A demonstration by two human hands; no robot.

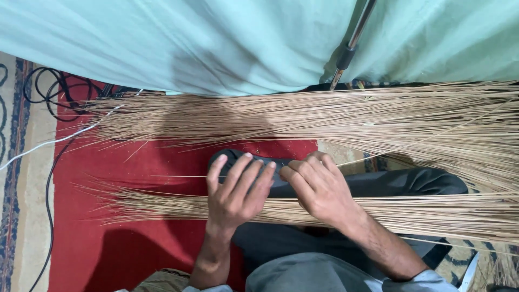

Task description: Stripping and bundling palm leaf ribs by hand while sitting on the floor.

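Observation:
My left hand [237, 190] lies with fingers spread over a dark-trousered leg [411, 184] and the near bundle of thin dry sticks [162, 208] that lies across my lap. Beside it, touching, my right hand [319, 186] curls its fingers and pinches a single thin stick [178, 176] that runs out to the left. What the left hand grips cannot be told. A larger, wider pile of the same tan sticks [324, 116] lies farther away, spread from left to right.
A red rug [108, 243] with a patterned beige border [21, 189] covers the floor. Black and white cables [51, 140] trail at the left. A pale green cloth [189, 43] hangs across the back, with a metal pole [351, 43] in front of it.

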